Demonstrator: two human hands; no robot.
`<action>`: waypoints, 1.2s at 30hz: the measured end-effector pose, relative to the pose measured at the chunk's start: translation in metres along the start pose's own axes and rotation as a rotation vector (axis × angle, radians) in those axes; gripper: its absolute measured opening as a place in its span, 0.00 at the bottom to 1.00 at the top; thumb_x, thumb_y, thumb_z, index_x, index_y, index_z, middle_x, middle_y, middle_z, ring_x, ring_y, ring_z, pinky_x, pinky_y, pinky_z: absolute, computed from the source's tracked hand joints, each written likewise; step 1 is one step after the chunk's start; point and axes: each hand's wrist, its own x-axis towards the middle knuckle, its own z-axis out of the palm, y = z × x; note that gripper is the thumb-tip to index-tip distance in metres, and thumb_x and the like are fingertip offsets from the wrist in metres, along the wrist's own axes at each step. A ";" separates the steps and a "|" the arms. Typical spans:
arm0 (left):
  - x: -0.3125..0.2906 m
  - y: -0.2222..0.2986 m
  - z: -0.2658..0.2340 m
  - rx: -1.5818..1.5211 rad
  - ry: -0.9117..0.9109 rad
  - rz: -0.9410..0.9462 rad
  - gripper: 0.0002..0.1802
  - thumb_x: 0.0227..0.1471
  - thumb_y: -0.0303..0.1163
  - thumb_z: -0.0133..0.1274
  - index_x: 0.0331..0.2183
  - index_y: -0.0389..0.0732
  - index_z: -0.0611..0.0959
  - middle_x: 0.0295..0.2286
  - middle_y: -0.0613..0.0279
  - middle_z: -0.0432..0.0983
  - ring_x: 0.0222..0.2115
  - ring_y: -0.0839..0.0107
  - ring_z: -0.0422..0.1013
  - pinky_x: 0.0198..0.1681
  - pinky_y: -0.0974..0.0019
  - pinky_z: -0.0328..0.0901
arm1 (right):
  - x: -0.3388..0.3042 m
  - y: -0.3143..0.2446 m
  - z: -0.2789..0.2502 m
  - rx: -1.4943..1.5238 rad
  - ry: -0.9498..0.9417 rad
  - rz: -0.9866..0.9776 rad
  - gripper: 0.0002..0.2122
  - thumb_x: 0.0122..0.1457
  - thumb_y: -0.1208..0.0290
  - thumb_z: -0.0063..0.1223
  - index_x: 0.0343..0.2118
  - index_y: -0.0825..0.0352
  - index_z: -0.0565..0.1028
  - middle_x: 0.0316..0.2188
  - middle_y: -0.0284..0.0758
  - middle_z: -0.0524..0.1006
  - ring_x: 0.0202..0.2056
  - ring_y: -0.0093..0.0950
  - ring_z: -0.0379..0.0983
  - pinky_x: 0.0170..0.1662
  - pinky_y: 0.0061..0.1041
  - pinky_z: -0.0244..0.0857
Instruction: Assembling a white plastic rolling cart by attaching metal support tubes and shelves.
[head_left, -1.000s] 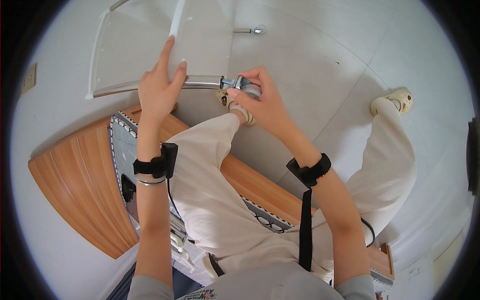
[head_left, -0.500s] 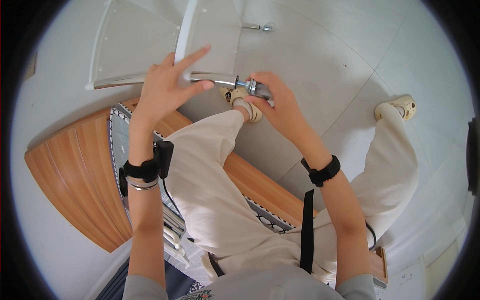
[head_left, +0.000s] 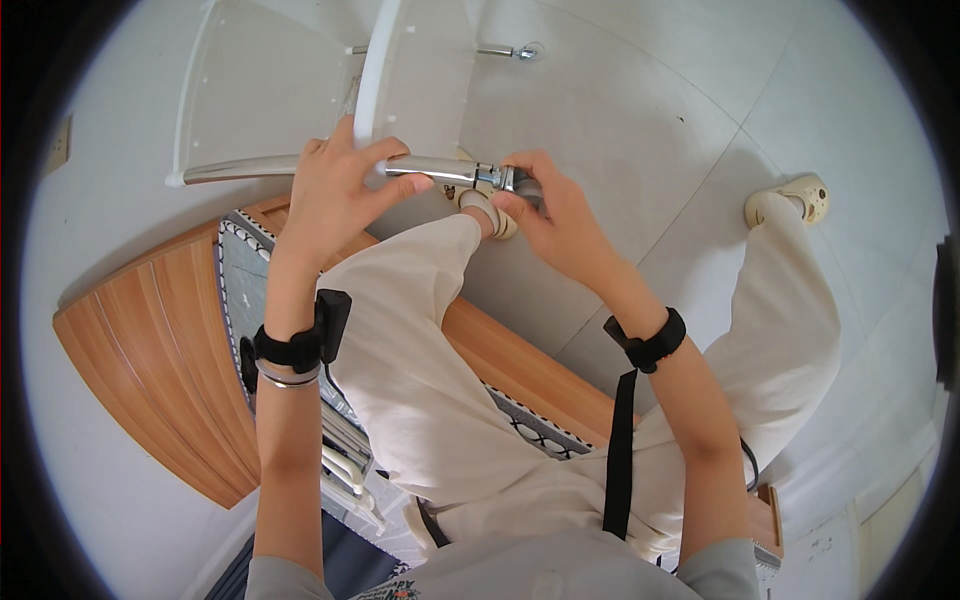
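A chrome tube [head_left: 435, 172] at the near edge of a rack with white shelf panels [head_left: 420, 85] points to the right. My left hand [head_left: 335, 195] is closed around it, with the thumb along the tube and the fingers at the white panel edge. At the tube's end my right hand [head_left: 560, 215] grips a caster wheel [head_left: 524, 186] between thumb and fingers. The caster's metal top meets the tube end, and little of its threaded stem shows. Part of the wheel is hidden by my fingers.
Another chrome leg with a caster [head_left: 525, 52] sticks out at the far side of the rack. A wooden bench [head_left: 160, 350] with a patterned grey mat lies under me. My feet in cream clogs [head_left: 800, 197] rest on the pale tiled floor [head_left: 640, 130]. A wall stands at left.
The caster has come closer to the tube end, covering most of the threaded stem. My left fingers, stretched out before, have folded onto the tube. The rack has tilted slightly.
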 end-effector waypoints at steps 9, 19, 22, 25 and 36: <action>0.000 0.004 0.000 0.020 -0.047 -0.015 0.18 0.36 0.48 0.56 0.27 0.45 0.78 0.25 0.60 0.65 0.24 0.65 0.63 0.34 0.66 0.54 | 0.008 -0.004 -0.007 0.500 -0.101 0.376 0.10 0.53 0.64 0.47 0.30 0.64 0.63 0.21 0.30 0.68 0.21 0.18 0.63 0.21 0.18 0.57; -0.001 0.021 0.007 0.022 0.013 0.011 0.18 0.35 0.49 0.56 0.27 0.46 0.79 0.24 0.61 0.65 0.23 0.65 0.63 0.32 0.67 0.55 | 0.006 -0.004 -0.033 0.772 -0.197 0.692 0.09 0.54 0.64 0.45 0.30 0.65 0.65 0.21 0.33 0.70 0.20 0.20 0.64 0.25 0.19 0.57; -0.003 0.026 0.005 0.042 0.022 -0.024 0.18 0.35 0.48 0.57 0.26 0.46 0.79 0.23 0.61 0.65 0.22 0.66 0.62 0.31 0.67 0.55 | 0.006 -0.011 -0.031 0.683 -0.215 0.648 0.13 0.52 0.62 0.47 0.32 0.67 0.64 0.23 0.34 0.69 0.21 0.19 0.64 0.24 0.17 0.57; -0.003 0.027 0.007 0.066 0.023 -0.016 0.18 0.34 0.48 0.57 0.26 0.46 0.79 0.23 0.62 0.65 0.21 0.66 0.62 0.29 0.67 0.55 | 0.005 -0.013 -0.028 0.218 -0.075 0.563 0.17 0.49 0.60 0.52 0.34 0.68 0.63 0.27 0.34 0.68 0.21 0.19 0.64 0.26 0.18 0.59; -0.004 0.026 0.010 0.009 0.075 0.003 0.18 0.34 0.48 0.56 0.25 0.45 0.79 0.24 0.61 0.67 0.22 0.65 0.63 0.30 0.66 0.55 | -0.023 -0.006 -0.016 -0.363 0.082 -0.101 0.17 0.44 0.73 0.54 0.38 0.68 0.63 0.35 0.39 0.65 0.32 0.38 0.66 0.35 0.32 0.62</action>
